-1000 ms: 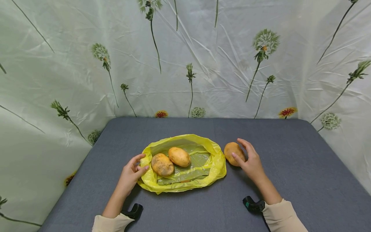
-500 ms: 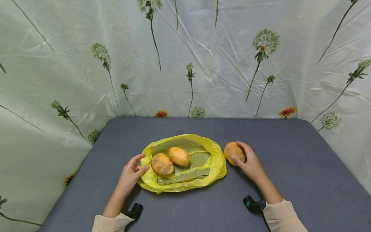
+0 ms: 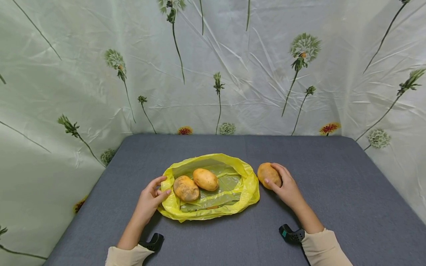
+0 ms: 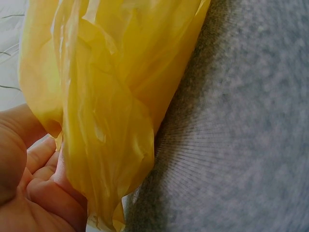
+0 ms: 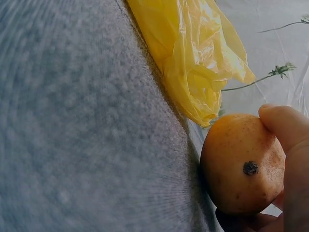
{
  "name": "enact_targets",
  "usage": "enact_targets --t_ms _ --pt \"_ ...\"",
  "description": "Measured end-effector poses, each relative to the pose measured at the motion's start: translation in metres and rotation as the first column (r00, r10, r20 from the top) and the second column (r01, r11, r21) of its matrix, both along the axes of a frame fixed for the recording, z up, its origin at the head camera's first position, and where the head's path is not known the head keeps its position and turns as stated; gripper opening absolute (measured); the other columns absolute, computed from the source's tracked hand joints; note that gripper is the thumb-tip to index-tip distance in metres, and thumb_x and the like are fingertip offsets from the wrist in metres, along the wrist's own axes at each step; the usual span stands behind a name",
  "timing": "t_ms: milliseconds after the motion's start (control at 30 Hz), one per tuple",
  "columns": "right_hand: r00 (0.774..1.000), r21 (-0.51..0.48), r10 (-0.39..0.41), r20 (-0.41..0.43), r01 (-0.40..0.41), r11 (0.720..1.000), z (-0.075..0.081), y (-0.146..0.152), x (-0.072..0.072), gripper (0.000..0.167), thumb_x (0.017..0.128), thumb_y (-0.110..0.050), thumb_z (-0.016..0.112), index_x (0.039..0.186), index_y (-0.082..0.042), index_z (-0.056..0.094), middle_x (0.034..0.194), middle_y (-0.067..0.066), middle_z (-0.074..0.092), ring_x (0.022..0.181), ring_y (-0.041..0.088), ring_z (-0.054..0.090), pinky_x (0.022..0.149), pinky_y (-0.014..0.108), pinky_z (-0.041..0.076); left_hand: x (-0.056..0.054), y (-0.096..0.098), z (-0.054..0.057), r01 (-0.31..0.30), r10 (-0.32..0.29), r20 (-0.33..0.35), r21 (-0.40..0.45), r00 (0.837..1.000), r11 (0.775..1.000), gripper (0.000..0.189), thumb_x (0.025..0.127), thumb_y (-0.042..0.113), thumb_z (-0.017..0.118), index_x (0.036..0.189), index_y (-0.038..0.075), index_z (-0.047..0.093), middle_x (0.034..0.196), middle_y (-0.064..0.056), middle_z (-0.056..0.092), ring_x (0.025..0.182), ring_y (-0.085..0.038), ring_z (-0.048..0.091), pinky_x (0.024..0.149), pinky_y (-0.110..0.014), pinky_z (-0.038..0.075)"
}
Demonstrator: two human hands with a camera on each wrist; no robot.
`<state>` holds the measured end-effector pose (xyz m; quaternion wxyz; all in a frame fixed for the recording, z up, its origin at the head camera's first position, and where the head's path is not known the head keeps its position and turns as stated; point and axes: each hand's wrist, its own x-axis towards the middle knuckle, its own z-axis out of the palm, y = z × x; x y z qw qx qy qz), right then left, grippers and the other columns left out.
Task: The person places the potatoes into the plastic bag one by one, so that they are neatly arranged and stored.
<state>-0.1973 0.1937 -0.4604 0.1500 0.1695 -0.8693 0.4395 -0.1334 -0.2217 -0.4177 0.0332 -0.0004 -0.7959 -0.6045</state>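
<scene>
A yellow plastic bag (image 3: 249,188) lies spread wide on the table, its mouth facing up. Inside, toward its left side, are two potatoes: one blotchy potato (image 3: 186,188) and a smoother potato (image 3: 206,179) touching it. My left hand (image 3: 149,197) holds the bag's left edge between thumb and fingers; yellow film (image 4: 106,111) hides part of the fingertips in the left wrist view. Just right of the bag, my right hand (image 3: 288,187) grips a third potato (image 3: 268,175), which rests on the table. That potato (image 5: 239,164) shows a dark spot in the right wrist view.
The grey cloth-covered table (image 3: 213,240) extends around the bag and both hands. A pale curtain (image 3: 253,74) with printed dandelions hangs behind the table and along its sides. Black wrist cameras (image 3: 291,234) sit near the beige sleeves.
My right hand's fingers have closed in from hovering at the potato to gripping it. My left hand, the bag and the two potatoes inside have stayed in place.
</scene>
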Motion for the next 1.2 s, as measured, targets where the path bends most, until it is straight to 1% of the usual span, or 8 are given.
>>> enact_targets --t_ms 267,467,633,767,900,1100,1167,1200 --pt "1.0 -0.041 -0.016 0.017 0.016 0.999 0.002 -0.001 0.002 0.057 0.079 -0.016 0.07 0.127 0.0 0.044 0.128 0.021 0.04 0.118 0.038 0.035 0.09 0.056 0.028 0.001 0.001 0.002 -0.006 0.006 0.02 0.008 1.0 1.0 0.048 0.084 0.001 0.061 0.127 -0.004 0.04 0.089 -0.016 0.044 0.059 -0.008 0.043 0.047 -0.021 0.039" --pt "1.0 -0.073 -0.014 -0.012 0.013 0.997 0.004 -0.002 0.003 0.056 0.078 -0.01 0.07 0.126 0.0 0.045 0.128 0.019 0.041 0.118 0.036 0.036 0.089 0.054 0.03 0.002 0.0 0.002 -0.004 0.004 0.011 -0.001 1.0 1.0 0.048 0.084 0.001 0.061 0.127 -0.005 0.04 0.082 -0.014 0.045 0.058 -0.009 0.043 0.046 -0.021 0.039" --pt "0.998 -0.089 -0.013 -0.064 0.007 0.996 0.004 -0.002 0.003 0.056 0.076 -0.004 0.07 0.126 0.0 0.046 0.127 0.019 0.042 0.118 0.036 0.036 0.088 0.053 0.03 0.002 0.0 0.0 -0.002 0.002 0.006 -0.009 1.0 1.0 0.048 0.084 0.002 0.061 0.127 -0.005 0.04 0.078 -0.013 0.046 0.057 -0.009 0.044 0.046 -0.021 0.039" --pt "0.995 -0.093 -0.04 -0.088 0.032 0.995 0.005 -0.003 0.002 0.057 0.074 -0.004 0.072 0.126 -0.002 0.047 0.127 0.016 0.044 0.117 0.031 0.038 0.093 0.035 0.03 0.001 0.0 0.0 -0.003 0.003 0.006 -0.011 1.0 1.0 0.048 0.084 0.002 0.062 0.127 -0.005 0.04 0.082 -0.014 0.046 0.058 -0.008 0.043 0.046 -0.021 0.039" --pt "0.992 -0.103 -0.052 -0.111 0.04 0.994 0.006 -0.004 0.003 0.059 0.073 -0.003 0.072 0.126 -0.001 0.047 0.127 0.016 0.044 0.116 0.029 0.039 0.091 0.016 0.027 0.001 0.0 0.001 -0.004 0.004 0.005 -0.007 1.0 1.0 0.048 0.084 0.001 0.061 0.127 -0.005 0.04 0.087 -0.016 0.045 0.058 -0.008 0.043 0.047 -0.021 0.038" --pt "0.989 -0.138 -0.055 -0.138 0.035 0.99 0.009 -0.005 0.004 0.061 0.072 0.001 0.072 0.127 0.0 0.046 0.128 0.017 0.043 0.115 0.028 0.039 0.087 0.011 0.028 0.0 0.0 0.0 -0.004 0.004 0.003 -0.005 1.0 1.0 0.048 0.084 0.001 0.061 0.127 -0.005 0.04 0.088 -0.016 0.045 0.058 -0.008 0.044 0.047 -0.021 0.039" --pt "0.989 -0.156 -0.06 -0.138 0.038 0.987 0.01 -0.005 0.004 0.061 0.072 0.001 0.072 0.127 -0.001 0.047 0.128 0.016 0.043 0.116 0.023 0.039 0.087 0.011 0.028 -0.002 -0.004 -0.008 -0.004 0.004 0.004 0.0 1.0 1.0 0.05 0.084 0.003 0.063 0.128 -0.004 0.04 0.089 -0.016 0.045 0.058 -0.008 0.044 0.047 -0.021 0.039" --pt "0.988 -0.159 -0.066 -0.141 0.043 0.986 0.015 -0.008 0.006 0.061 0.071 0.003 0.072 0.126 0.001 0.046 0.128 0.017 0.043 0.115 0.024 0.039 0.087 0.01 0.029 -0.003 -0.004 -0.008 -0.004 0.004 0.006 0.001 1.0 1.0 0.05 0.084 0.003 0.063 0.128 -0.004 0.04 0.091 -0.016 0.045 0.059 -0.008 0.044 0.047 -0.021 0.039"
